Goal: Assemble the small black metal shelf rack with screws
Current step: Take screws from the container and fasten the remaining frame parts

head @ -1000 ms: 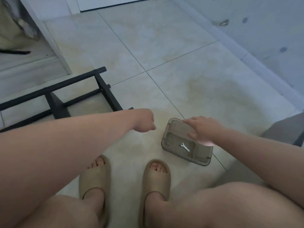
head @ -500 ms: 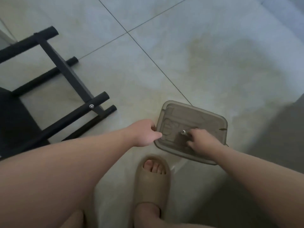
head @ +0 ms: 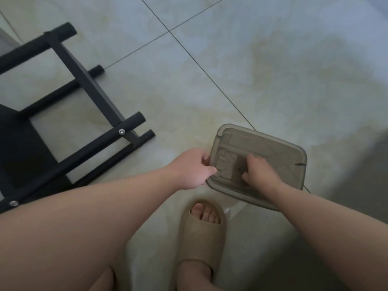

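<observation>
The black metal shelf rack (head: pixel 88 85) lies on its side on the tiled floor at the left, with silver screw heads (head: pixel 121 131) showing in its tubes. A translucent grey-brown plastic container (head: pixel 279 162) sits on the floor in front of me. My left hand (head: pixel 193 168) grips its left rim, thumb over the edge. My right hand (head: pixel 259 173) is inside the container, fingers curled down onto the bottom where the small wrench lay. The wrench is hidden under that hand.
My foot in a beige slipper (head: pixel 201 234) stands just below the container. A dark grey surface (head: pixel 373 175) borders the floor at the right edge. Pale floor tiles (head: pixel 273 59) stretch beyond the container.
My head has tipped down and closer. My left hand has moved from beside the container to gripping its rim. My right hand has closed over the small metal piece that showed at its fingertips.
</observation>
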Demonstrator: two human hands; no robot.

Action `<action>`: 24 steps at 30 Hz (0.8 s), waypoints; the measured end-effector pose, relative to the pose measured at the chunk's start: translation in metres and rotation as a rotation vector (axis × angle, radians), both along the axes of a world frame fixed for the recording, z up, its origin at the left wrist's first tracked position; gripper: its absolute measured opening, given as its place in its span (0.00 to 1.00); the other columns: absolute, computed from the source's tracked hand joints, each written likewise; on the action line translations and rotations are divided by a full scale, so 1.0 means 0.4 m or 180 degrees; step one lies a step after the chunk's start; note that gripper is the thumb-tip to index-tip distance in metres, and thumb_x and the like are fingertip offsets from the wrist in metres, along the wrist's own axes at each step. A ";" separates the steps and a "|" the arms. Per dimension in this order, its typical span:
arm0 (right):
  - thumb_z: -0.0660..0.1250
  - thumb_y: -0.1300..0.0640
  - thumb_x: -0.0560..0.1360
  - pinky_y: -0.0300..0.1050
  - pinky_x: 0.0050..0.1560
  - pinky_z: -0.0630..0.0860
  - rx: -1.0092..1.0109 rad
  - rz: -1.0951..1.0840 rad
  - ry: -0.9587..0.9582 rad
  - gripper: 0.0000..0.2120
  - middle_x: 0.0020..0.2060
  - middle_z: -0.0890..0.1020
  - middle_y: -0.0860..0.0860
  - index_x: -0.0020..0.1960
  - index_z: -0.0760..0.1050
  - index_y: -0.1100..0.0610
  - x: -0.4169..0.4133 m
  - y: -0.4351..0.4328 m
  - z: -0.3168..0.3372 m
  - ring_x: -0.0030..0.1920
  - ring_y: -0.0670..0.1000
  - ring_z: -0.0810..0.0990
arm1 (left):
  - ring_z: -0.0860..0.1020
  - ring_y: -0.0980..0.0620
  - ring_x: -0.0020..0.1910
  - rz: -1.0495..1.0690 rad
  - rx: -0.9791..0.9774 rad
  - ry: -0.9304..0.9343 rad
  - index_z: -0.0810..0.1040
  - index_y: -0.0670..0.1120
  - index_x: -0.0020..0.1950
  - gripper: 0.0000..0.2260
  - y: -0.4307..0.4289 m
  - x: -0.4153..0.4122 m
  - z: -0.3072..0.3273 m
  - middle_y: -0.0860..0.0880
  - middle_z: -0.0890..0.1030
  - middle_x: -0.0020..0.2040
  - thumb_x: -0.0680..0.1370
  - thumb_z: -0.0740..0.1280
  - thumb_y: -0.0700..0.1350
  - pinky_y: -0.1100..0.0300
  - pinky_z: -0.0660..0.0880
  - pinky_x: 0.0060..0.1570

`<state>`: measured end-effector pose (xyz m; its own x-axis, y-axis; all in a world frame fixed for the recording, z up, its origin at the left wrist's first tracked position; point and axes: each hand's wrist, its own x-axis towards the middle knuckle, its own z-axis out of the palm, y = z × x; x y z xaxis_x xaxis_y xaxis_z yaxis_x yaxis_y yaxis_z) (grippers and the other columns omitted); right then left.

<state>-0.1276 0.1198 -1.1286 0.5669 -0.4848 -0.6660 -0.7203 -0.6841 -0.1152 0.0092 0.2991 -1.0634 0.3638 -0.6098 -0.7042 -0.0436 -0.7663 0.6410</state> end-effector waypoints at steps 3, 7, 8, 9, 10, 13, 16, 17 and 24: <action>0.67 0.60 0.74 0.49 0.49 0.76 0.0129 -0.0084 0.0068 0.07 0.53 0.81 0.60 0.51 0.76 0.57 0.002 0.001 0.029 0.54 0.62 0.80 | 0.82 0.49 0.44 -0.0010 0.0069 -0.0032 0.75 0.46 0.59 0.13 0.004 0.001 0.016 0.47 0.82 0.46 0.79 0.69 0.51 0.58 0.72 0.42; 0.69 0.58 0.74 0.45 0.42 0.73 0.0171 -0.0048 -0.0221 0.07 0.42 0.79 0.53 0.41 0.71 0.51 0.031 -0.001 0.144 0.44 0.57 0.78 | 0.73 0.44 0.48 -0.0475 0.0365 -0.0479 0.73 0.50 0.56 0.07 0.021 0.046 0.108 0.45 0.76 0.50 0.81 0.65 0.51 0.56 0.69 0.49; 0.69 0.58 0.74 0.44 0.42 0.72 0.0134 -0.0013 -0.0384 0.06 0.40 0.79 0.52 0.42 0.72 0.52 0.047 -0.002 0.188 0.43 0.56 0.78 | 0.70 0.46 0.44 -0.0619 0.0415 -0.0642 0.72 0.50 0.51 0.04 0.028 0.065 0.145 0.45 0.73 0.47 0.81 0.65 0.49 0.57 0.67 0.45; 0.69 0.59 0.74 0.44 0.40 0.71 0.0098 0.0022 -0.0560 0.05 0.38 0.79 0.52 0.42 0.73 0.53 0.067 -0.001 0.237 0.42 0.56 0.78 | 0.68 0.48 0.42 -0.0678 0.0477 -0.0773 0.71 0.49 0.48 0.04 0.037 0.084 0.183 0.46 0.71 0.45 0.80 0.65 0.47 0.58 0.66 0.44; 0.69 0.60 0.74 0.44 0.39 0.71 0.0064 0.0043 -0.0742 0.05 0.38 0.79 0.52 0.42 0.74 0.54 0.089 0.002 0.290 0.41 0.56 0.78 | 0.70 0.48 0.40 -0.0663 0.0549 -0.0855 0.73 0.48 0.46 0.04 0.052 0.103 0.226 0.46 0.72 0.44 0.80 0.65 0.47 0.59 0.66 0.43; 0.69 0.63 0.74 0.44 0.37 0.72 0.0040 0.0077 -0.1218 0.04 0.38 0.80 0.54 0.43 0.76 0.56 0.158 0.033 0.472 0.40 0.55 0.78 | 0.79 0.46 0.44 -0.0308 0.0622 -0.1072 0.82 0.43 0.50 0.09 0.112 0.145 0.358 0.46 0.82 0.47 0.79 0.68 0.49 0.59 0.73 0.46; 0.71 0.62 0.75 0.42 0.34 0.69 0.0081 0.0144 -0.1650 0.05 0.37 0.79 0.50 0.43 0.77 0.54 0.200 0.096 0.661 0.41 0.53 0.77 | 0.79 0.48 0.49 0.0360 0.0349 -0.1323 0.81 0.45 0.53 0.08 0.189 0.146 0.468 0.49 0.82 0.50 0.78 0.69 0.48 0.59 0.72 0.48; 0.71 0.60 0.76 0.42 0.35 0.69 0.0119 0.0147 -0.1766 0.05 0.39 0.80 0.50 0.43 0.78 0.53 0.204 0.125 0.720 0.42 0.52 0.77 | 0.79 0.48 0.48 0.0581 0.0225 -0.1288 0.79 0.46 0.54 0.07 0.218 0.135 0.499 0.49 0.81 0.50 0.78 0.69 0.47 0.59 0.72 0.48; 0.69 0.60 0.77 0.41 0.36 0.71 0.0524 -0.0158 -0.2373 0.08 0.37 0.80 0.48 0.40 0.78 0.50 0.115 0.380 0.938 0.39 0.52 0.79 | 0.76 0.48 0.40 0.1286 -0.0556 -0.0821 0.74 0.45 0.66 0.16 0.401 0.010 0.690 0.43 0.81 0.49 0.78 0.66 0.38 0.61 0.69 0.33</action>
